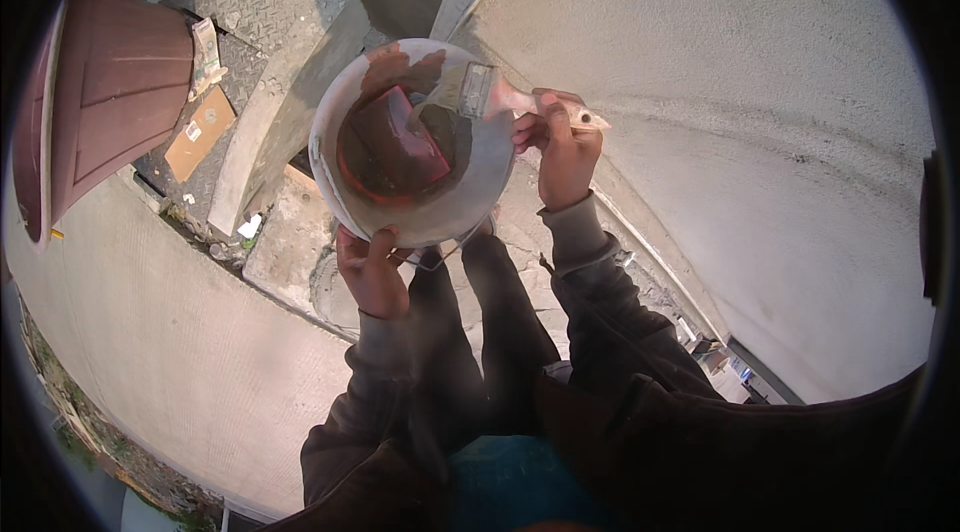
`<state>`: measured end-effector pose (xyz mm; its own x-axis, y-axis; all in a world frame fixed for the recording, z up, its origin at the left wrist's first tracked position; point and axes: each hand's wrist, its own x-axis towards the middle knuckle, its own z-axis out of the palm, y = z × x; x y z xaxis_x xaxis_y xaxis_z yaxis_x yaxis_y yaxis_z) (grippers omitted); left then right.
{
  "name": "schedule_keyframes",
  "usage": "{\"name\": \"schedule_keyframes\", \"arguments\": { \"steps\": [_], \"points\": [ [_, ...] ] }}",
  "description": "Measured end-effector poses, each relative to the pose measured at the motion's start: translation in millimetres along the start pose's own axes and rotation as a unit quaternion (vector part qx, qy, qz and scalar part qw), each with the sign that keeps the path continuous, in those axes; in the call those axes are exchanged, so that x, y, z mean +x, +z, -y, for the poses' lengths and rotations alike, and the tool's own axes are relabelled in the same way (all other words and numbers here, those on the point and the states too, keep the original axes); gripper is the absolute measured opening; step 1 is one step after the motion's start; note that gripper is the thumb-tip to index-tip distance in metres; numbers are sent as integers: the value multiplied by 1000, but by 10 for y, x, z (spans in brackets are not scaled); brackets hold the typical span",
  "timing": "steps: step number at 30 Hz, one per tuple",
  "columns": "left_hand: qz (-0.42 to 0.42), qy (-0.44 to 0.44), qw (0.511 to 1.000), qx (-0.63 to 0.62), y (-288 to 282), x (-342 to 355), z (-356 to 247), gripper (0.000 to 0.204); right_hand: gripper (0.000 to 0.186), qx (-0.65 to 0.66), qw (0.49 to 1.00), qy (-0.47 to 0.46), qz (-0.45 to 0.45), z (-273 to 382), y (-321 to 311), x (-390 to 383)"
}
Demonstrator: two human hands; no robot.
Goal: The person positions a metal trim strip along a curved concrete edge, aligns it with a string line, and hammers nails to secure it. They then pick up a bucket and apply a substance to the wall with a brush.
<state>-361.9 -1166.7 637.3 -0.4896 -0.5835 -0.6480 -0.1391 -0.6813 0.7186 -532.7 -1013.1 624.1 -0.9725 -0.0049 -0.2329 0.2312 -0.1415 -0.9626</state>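
Note:
A round whitish bucket (490,177) is held up in front of me, its inside smeared with reddish-brown residue. My left hand (374,277) grips its near left rim, thumb on top, beside the hanging wire handle (438,260). In my right hand (567,164) is a wide, flat paintbrush (477,92), pinched by its pale, stained handle. The brush's metal ferrule crosses the bucket's right rim and its bristles point inward over the opening. Inside the bucket shows a pink-red, angular patch (425,157); whether it is liquid or a solid piece I cannot tell.
A pale plastered wall (760,122) rises on the right. To the left stand a large reddish-brown tub (115,92), a flat piece of cardboard (203,137) and a low concrete edge (265,117). My legs (505,322) are below the bucket, over rough, broken ground.

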Motion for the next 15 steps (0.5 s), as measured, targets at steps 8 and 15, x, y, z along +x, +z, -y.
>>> {"name": "schedule_keyframes", "arguments": {
  "steps": [8, 15],
  "points": [
    [-38, -26, 999, 1, -372, 215, 194, 39, 23, 76, 987, -125, -63, 498, 479, 977],
    [-83, -16, 995, 51, -739, 169, 193, 46, 28, 357, 917, -152, 93, 341, 186, 1072]
  ]
}}
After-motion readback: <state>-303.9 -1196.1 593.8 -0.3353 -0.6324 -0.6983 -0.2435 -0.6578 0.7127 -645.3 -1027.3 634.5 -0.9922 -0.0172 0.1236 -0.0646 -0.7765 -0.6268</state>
